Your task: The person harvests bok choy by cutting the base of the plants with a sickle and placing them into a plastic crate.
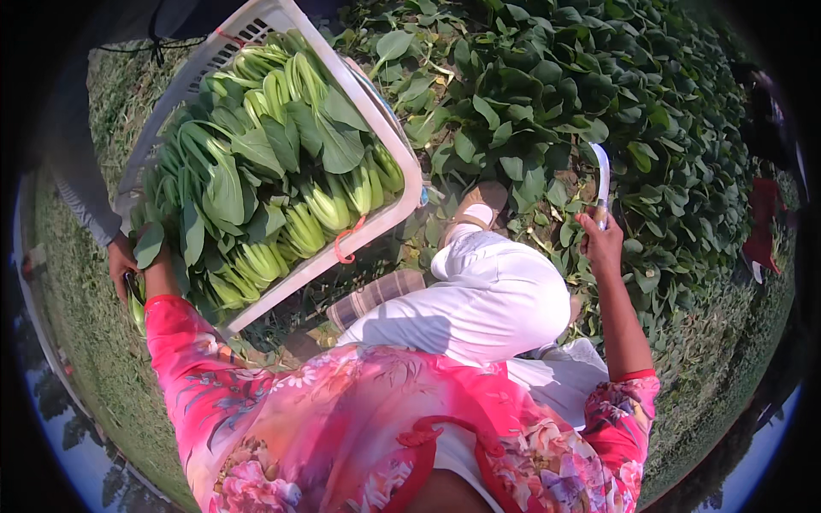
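In my right hand (601,243) is a small sickle (601,176). Its curved blade points up beside the leaves of the growing bok choy (539,83). My left hand (160,272) reaches to the near left end of a white plastic crate (385,122) packed with cut bok choy (308,205). Leaves cover most of its fingers, so what they grip is hidden. Right beside it, another person's hand (120,263) holds a dark-handled tool next to a pale green stalk (136,308).
A grey sleeve (86,199) of the other person comes in at the left. Orange-red ties (346,240) hang on the crate's rim. My bent leg (474,295) in white trousers lies between crate and plants. Something red (763,218) stands at the far right.
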`<state>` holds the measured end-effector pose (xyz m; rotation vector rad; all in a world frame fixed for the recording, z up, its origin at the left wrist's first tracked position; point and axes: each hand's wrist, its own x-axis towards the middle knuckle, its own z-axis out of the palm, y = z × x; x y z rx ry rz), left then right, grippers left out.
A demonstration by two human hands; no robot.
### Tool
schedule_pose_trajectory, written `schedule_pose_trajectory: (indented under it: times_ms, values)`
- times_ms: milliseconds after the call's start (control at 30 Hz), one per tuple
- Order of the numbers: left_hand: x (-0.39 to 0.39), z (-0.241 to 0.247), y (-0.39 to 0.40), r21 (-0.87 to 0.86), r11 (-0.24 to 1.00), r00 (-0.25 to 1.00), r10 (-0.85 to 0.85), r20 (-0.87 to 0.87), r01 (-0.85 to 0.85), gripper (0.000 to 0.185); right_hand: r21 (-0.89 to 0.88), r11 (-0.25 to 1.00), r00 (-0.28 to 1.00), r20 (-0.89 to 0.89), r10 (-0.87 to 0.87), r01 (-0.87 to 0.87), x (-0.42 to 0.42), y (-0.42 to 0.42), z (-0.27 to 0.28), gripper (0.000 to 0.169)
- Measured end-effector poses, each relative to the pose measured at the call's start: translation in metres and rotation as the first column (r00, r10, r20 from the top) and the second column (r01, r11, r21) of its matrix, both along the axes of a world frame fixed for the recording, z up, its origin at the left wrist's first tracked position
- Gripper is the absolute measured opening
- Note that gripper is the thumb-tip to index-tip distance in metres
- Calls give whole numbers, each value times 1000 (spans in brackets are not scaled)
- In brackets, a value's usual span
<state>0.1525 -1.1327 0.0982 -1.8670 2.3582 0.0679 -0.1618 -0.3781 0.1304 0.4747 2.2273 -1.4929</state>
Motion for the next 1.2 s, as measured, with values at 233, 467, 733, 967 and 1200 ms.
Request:
schedule_pose_trajectory:
  times_ms: [233, 467, 733, 967, 1200]
  values:
    - [-164, 193, 225, -738, 456, 518, -839, -170, 497, 53, -78, 995, 998, -10, -67, 66, 2, 53, -66, 30]
    - [-320, 115, 535, -283, 293, -128, -451, -883, 913, 35, -6, 1000, 988, -157, -9, 8, -4, 41, -159, 37]
    - [-435, -80, 668, 27, -406, -385, -883, -268, 913, 16, -55, 994, 954, -280, -104, 92, -48, 26, -209, 34]
    - [-466, -161, 579, -127, -87, -65, -984, 168, 988, 18, -232, 972, 976, -203, -78, 30, -76, 12, -228, 31]
    - [-442, -149, 571, -221, -148, -149, -989, 11, 964, 10, -46, 997, 985, -169, 48, -56, -84, -2, -256, 29]
